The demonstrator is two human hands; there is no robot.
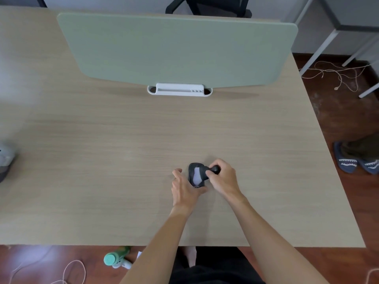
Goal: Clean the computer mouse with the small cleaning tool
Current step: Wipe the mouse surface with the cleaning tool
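light wood-grain table [102, 140]. on it: green divider panel [176, 50] upright at far side, white organiser tray [179, 90] at its foot, black mouse [192, 179] near front, blurred grey object [5, 158] at left edge.

A pale wooden desk [102, 160] fills the frame, with a sage-green divider panel [176, 50] across the top. A black chair [207, 6] stands behind it. Reddish wood floor [332, 119] and loose cables [339, 75] lie at right.
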